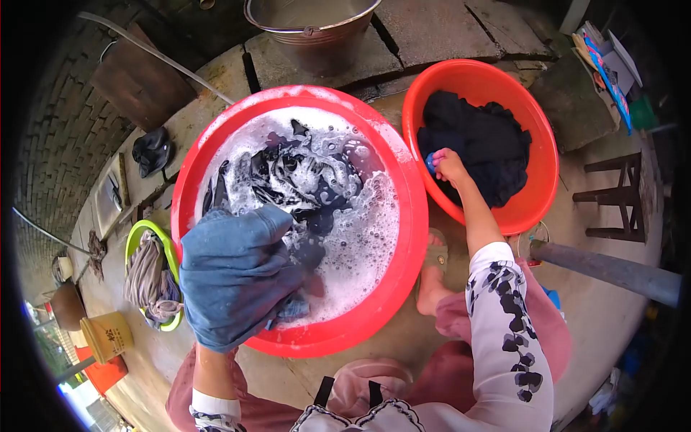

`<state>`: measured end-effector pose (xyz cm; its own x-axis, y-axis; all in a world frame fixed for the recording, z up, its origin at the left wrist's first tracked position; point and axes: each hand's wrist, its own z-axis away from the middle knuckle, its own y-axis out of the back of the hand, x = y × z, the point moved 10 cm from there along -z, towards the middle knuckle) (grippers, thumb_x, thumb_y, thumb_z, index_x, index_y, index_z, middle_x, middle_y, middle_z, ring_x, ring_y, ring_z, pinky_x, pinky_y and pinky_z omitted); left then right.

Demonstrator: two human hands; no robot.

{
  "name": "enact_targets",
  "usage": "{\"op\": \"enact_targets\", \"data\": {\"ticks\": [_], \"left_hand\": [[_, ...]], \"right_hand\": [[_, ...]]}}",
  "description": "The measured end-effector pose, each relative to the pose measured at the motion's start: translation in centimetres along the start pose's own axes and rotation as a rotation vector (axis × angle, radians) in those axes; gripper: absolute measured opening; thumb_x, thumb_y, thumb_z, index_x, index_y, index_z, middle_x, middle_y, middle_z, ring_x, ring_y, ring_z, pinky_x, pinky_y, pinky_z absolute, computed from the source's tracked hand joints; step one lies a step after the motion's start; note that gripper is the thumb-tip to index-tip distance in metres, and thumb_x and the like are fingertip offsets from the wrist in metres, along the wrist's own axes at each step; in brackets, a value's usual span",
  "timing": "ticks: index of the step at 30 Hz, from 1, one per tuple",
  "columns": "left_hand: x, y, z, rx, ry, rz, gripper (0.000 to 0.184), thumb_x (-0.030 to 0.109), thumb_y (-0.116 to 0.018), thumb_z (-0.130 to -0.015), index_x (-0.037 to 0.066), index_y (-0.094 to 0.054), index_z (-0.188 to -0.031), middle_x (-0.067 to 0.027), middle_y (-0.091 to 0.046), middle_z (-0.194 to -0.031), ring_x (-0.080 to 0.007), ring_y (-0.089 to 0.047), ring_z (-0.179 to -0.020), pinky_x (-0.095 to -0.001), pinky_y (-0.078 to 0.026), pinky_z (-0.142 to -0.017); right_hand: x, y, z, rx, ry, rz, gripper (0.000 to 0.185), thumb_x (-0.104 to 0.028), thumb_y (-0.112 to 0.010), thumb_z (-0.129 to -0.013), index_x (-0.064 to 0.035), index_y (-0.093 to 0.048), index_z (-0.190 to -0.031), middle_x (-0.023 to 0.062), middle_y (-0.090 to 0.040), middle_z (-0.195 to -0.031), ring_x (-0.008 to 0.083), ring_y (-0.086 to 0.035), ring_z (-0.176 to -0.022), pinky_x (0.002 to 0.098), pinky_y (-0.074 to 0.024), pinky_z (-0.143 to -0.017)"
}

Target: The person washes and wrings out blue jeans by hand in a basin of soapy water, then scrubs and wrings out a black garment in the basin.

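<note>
A wet blue garment [234,270] is draped over my left hand at the near left rim of the big red tub [338,338]. Only the wrist [210,354] shows below the cloth; the fingers are hidden inside it. Dark, wet clothes [302,176] lie in the foamy water of that tub. My right hand [449,166] is closed around a small blue and pink object [431,163], whose kind I cannot make out. It is above the left side of the orange-red basin [543,194], which holds dark cloth [479,144].
A metal bucket [313,43] stands beyond the tub. To the left are a green basin [173,252] of greyish cloth and a yellow bucket [108,336]. A dark wooden stool [622,194] and a grey pole [612,272] are on the right. My foot [430,288] is between the tubs.
</note>
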<state>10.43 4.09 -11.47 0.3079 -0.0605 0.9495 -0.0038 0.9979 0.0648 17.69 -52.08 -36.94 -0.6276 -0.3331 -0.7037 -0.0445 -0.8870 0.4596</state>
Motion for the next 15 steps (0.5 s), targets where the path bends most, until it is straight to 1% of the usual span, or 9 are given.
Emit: {"op": "enact_targets", "data": {"ticks": [3,4,6,8,10,11,12,14,15], "left_hand": [[1.6,-2.8,0.2,-0.061,-0.117,-0.054,0.019,0.004,-0.062,-0.074,0.002,-0.057,-0.093,-0.0071,-0.060,-0.088,-0.0184,-0.057,-0.080,-0.0308,-0.046,-0.073],[2.3,-3.6,0.4,-0.074,-0.171,-0.076,0.019,0.004,-0.063,-0.074,0.002,-0.057,-0.093,-0.0070,-0.060,-0.088,-0.0183,-0.057,-0.080,-0.0308,-0.046,-0.073],[3.5,-5.0,0.4,-0.080,-0.305,-0.133,0.020,0.004,-0.063,-0.074,0.002,-0.057,-0.093,-0.0067,-0.060,-0.088,-0.0182,-0.056,-0.080,-0.0309,-0.046,-0.073],[4.4,-5.8,0.9,-0.046,-0.451,-0.192,0.020,0.004,-0.063,-0.074,0.002,-0.056,-0.092,-0.0064,-0.060,-0.088,-0.0180,-0.056,-0.079,-0.0310,-0.046,-0.072],[5.2,-6.1,1.5,0.012,-0.590,-0.218,0.020,0.004,-0.063,-0.073,0.002,-0.056,-0.092,-0.0060,-0.060,-0.088,-0.0178,-0.056,-0.079,-0.0311,-0.046,-0.072],[5.8,-6.0,2.2,0.041,-0.638,-0.220,0.020,0.003,-0.064,-0.073,0.002,-0.056,-0.092,-0.0059,-0.060,-0.088,-0.0178,-0.056,-0.079,-0.0311,-0.046,-0.072],[6.6,-6.0,2.9,0.067,-0.685,-0.221,0.021,0.003,-0.064,-0.073,0.002,-0.055,-0.092,-0.0057,-0.059,-0.087,-0.0177,-0.056,-0.079,-0.0312,-0.046,-0.072],[10.3,-5.3,5.4,0.064,-0.692,-0.264,0.016,0.002,-0.061,-0.075,0.003,-0.055,-0.091,-0.0054,-0.059,-0.086,-0.0167,-0.055,-0.077,-0.0302,-0.046,-0.070],[12.3,-5.3,6.7,0.037,-0.680,-0.318,0.012,0.002,-0.057,-0.077,0.003,-0.055,-0.089,-0.0051,-0.058,-0.085,-0.0157,-0.054,-0.076,-0.0293,-0.045,-0.069]], "right_hand": [[-2.7,1.0,2.4,-0.148,0.019,-0.639,0.026,0.005,-0.054,-0.072,-0.0020,-0.053,-0.098,0.0060,-0.056,-0.076,0.0123,-0.051,-0.050,0.0237,-0.0363,-0.040],[-4.7,1.2,3.8,-0.157,0.040,-0.632,0.026,0.005,-0.054,-0.072,-0.0020,-0.053,-0.098,0.0060,-0.056,-0.076,0.0123,-0.051,-0.050,0.0237,-0.0363,-0.040],[-12.4,-2.7,9.0,-0.504,0.166,-0.896,0.022,0.003,-0.057,-0.075,-0.0021,-0.054,-0.096,0.0053,-0.057,-0.077,0.0112,-0.050,-0.052,0.0226,-0.0377,-0.044],[-20.1,-8.4,16.8,-0.671,0.316,-0.790,0.012,-0.005,-0.060,-0.080,-0.0046,-0.055,-0.091,0.0032,-0.057,-0.077,0.0098,-0.051,-0.056,0.0224,-0.0395,-0.049],[-25.3,-16.7,25.8,-0.773,0.397,-0.463,0.009,-0.014,-0.059,-0.084,-0.0055,-0.057,-0.086,0.0010,-0.056,-0.072,0.0091,-0.053,-0.057,0.0219,-0.0414,-0.051],[-27.2,-20.8,30.2,-0.727,0.528,-0.316,0.013,-0.016,-0.057,-0.086,-0.0040,-0.058,-0.082,0.0084,-0.060,-0.067,0.0154,-0.058,-0.057,0.0261,-0.0443,-0.051],[-30.4,-22.6,35.8,-0.418,1.079,-0.043,0.014,-0.019,-0.056,-0.085,-0.0052,-0.055,-0.082,0.0180,-0.060,-0.065,0.0277,-0.062,-0.059,0.0338,-0.0458,-0.053],[-34.1,-24.2,42.1,-0.033,1.261,0.217,0.018,-0.020,-0.054,-0.086,-0.0064,-0.047,-0.076,0.0187,-0.056,-0.058,0.0388,-0.058,-0.059,0.0458,-0.0444,-0.052],[-34.1,-24.4,39.7,0.035,1.144,0.255,0.017,-0.020,-0.053,-0.086,-0.0060,-0.049,-0.078,0.0195,-0.057,-0.060,0.0381,-0.059,-0.059,0.0470,-0.0437,-0.052]]}}
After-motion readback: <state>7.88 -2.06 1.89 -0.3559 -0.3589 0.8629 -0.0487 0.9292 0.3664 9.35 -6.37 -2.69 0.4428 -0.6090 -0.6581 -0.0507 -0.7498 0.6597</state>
